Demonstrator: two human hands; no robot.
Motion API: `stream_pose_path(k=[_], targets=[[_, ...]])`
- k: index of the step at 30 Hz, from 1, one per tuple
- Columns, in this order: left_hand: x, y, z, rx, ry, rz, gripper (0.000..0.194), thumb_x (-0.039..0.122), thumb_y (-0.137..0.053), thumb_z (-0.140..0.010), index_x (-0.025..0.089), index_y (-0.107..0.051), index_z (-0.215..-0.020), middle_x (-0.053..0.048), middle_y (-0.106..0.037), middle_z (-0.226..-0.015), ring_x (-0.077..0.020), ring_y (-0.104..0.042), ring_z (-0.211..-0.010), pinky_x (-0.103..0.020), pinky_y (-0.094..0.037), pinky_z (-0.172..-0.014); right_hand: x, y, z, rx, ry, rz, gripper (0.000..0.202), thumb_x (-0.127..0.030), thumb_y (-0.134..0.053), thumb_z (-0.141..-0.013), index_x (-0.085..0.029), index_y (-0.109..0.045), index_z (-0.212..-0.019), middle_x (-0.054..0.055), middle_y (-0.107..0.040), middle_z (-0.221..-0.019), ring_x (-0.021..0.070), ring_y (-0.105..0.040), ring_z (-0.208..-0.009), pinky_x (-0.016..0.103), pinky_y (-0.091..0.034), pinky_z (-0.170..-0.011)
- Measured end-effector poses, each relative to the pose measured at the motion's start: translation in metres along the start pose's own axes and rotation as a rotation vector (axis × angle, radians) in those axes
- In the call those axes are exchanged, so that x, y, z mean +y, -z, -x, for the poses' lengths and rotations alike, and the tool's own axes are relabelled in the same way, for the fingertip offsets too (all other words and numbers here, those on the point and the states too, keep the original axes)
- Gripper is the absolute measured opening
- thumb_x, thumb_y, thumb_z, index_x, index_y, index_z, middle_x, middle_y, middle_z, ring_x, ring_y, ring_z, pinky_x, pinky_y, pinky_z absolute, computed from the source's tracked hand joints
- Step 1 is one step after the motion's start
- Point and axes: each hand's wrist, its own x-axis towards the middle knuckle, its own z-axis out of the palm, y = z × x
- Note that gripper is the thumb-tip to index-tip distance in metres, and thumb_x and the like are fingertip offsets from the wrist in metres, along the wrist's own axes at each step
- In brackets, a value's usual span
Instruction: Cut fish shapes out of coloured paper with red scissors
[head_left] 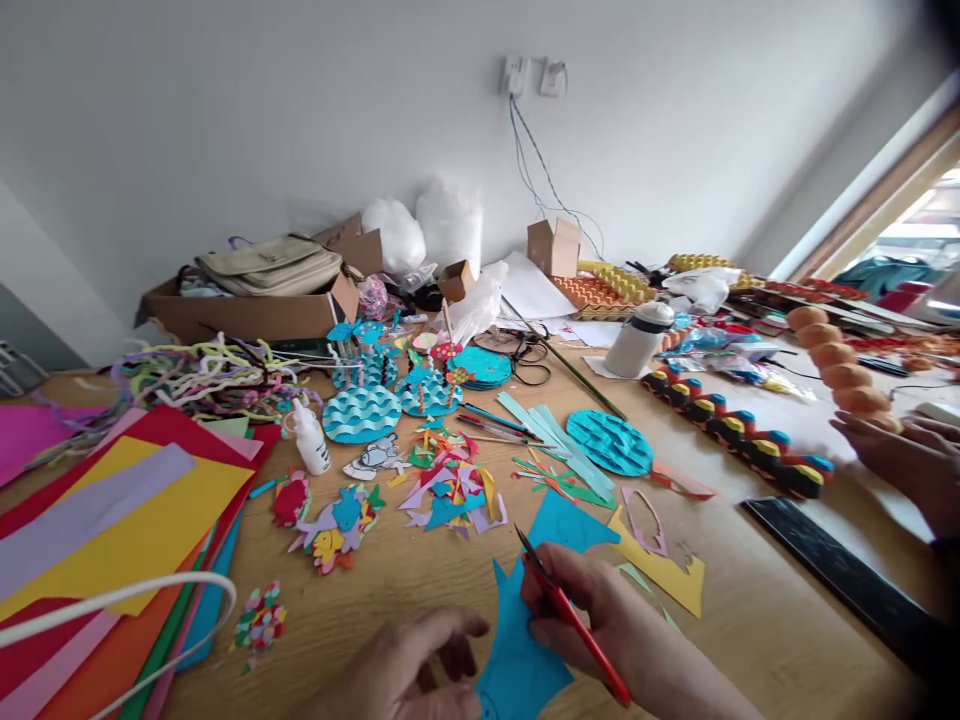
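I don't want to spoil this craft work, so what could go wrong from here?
The pointed red tool in the right hand could nick the left hand, close beside the blue paper. A careless sweep of the left hand might scatter the loose paper dots.

Head cam: on my head, looks fwd + down.
Hands: my L hand [424, 665] + R hand [592, 615] nearest cam, btm ctr, close up.
Table [352, 600]: seen from above at a slant, mid-dist.
Wall [300, 120]: faces me, bkgd, fills top.
Window [911, 240]: far R, oblique.
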Motion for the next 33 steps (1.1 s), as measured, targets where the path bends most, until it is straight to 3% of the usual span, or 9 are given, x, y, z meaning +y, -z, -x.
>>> stream_pose_path(k=[3,6,10,15,22,24,27,30,33], targets=[[0.004,-0.010,-0.016,-0.077,-0.093,-0.026,0.019,0.026,-0.065,-0.064,0.021,-0.071,-0.081,-0.001,-0.064,-0.071,-0.0180,-0.052,-0.064,-0.024,-0.039,-0.059,-0.012,0.000,-0.009,0.038,0.034,0.051,0.008,-0.015,-0.055,-0.067,-0.018,-0.049,-0.071,-0.003,-0.052,-0.065,0.0096,-0.039,-0.058,0.019,-0.032,-0.052],[0.006,-0.017,-0.031,-0.107,-0.168,-0.048,0.013,0.014,-0.055,-0.067,0.017,-0.068,-0.070,0.004,-0.050,-0.057,-0.0118,-0.041,-0.054,-0.021,-0.033,-0.052,-0.020,0.001,-0.016,0.046,0.088,0.047,0.007,-0.016,-0.055,-0.069,-0.019,-0.048,-0.069,-0.003,-0.050,-0.063,0.0097,-0.038,-0.057,0.020,-0.032,-0.051],[0.014,-0.018,-0.045,-0.021,-0.252,-0.057,0.013,0.013,-0.054,-0.068,0.016,-0.064,-0.060,0.004,-0.047,-0.054,-0.0106,-0.039,-0.052,-0.021,-0.033,-0.051,-0.019,0.004,-0.023,0.117,0.138,-0.103,0.007,-0.022,-0.054,-0.071,-0.019,-0.048,-0.071,-0.001,-0.051,-0.065,0.0115,-0.044,-0.060,0.021,-0.036,-0.053],[0.024,-0.008,-0.058,0.121,-0.287,-0.003,0.011,0.020,-0.058,-0.068,0.016,-0.065,-0.060,0.004,-0.048,-0.052,-0.0114,-0.041,-0.051,-0.023,-0.034,-0.052,-0.011,0.005,-0.034,0.216,0.100,-0.254,0.014,-0.029,-0.057,-0.068,-0.019,-0.048,-0.070,-0.001,-0.050,-0.065,0.0126,-0.045,-0.060,0.023,-0.037,-0.054],[0.038,0.012,-0.063,0.155,-0.291,0.092,0.023,0.039,-0.059,-0.073,0.018,-0.066,-0.069,0.002,-0.058,-0.055,-0.0136,-0.051,-0.053,-0.023,-0.038,-0.051,-0.032,0.017,-0.057,0.342,0.148,-0.460,0.020,-0.032,-0.059,-0.064,-0.019,-0.046,-0.071,-0.002,-0.051,-0.065,0.0115,-0.047,-0.059,0.024,-0.040,-0.056],[0.043,0.020,-0.063,0.226,-0.296,0.252,0.022,0.040,-0.061,-0.072,0.019,-0.065,-0.070,0.003,-0.060,-0.059,-0.0143,-0.054,-0.058,-0.022,-0.041,-0.055,-0.036,0.022,-0.063,0.324,0.170,-0.457,0.017,-0.029,-0.059,-0.064,-0.019,-0.047,-0.069,-0.003,-0.050,-0.063,0.0105,-0.047,-0.058,0.022,-0.039,-0.055],[0.049,0.029,-0.066,0.188,-0.304,0.417,0.017,0.037,-0.063,-0.072,0.020,-0.065,-0.071,0.003,-0.062,-0.060,-0.0141,-0.056,-0.061,-0.023,-0.044,-0.060,-0.041,0.025,-0.072,0.298,0.185,-0.444,0.014,-0.023,-0.059,-0.063,-0.018,-0.047,-0.069,-0.004,-0.049,-0.060,0.0092,-0.045,-0.055,0.021,-0.036,-0.051],[0.054,0.034,-0.069,0.150,-0.284,0.388,0.014,0.031,-0.068,-0.068,0.018,-0.066,-0.066,0.003,-0.062,-0.056,-0.0137,-0.055,-0.058,-0.024,-0.046,-0.060,-0.044,0.025,-0.079,0.301,0.191,-0.467,0.014,-0.022,-0.059,-0.062,-0.018,-0.047,-0.068,-0.006,-0.047,-0.057,0.0086,-0.043,-0.053,0.020,-0.034,-0.048],[0.056,0.034,-0.074,0.269,-0.284,0.392,0.015,0.031,-0.070,-0.064,0.017,-0.065,-0.061,0.004,-0.060,-0.051,-0.0131,-0.053,-0.052,-0.025,-0.046,-0.057,-0.044,0.020,-0.083,0.374,0.218,-0.565,0.019,-0.026,-0.063,-0.062,-0.018,-0.047,-0.069,-0.004,-0.051,-0.063,0.0103,-0.048,-0.058,0.022,-0.039,-0.054]])
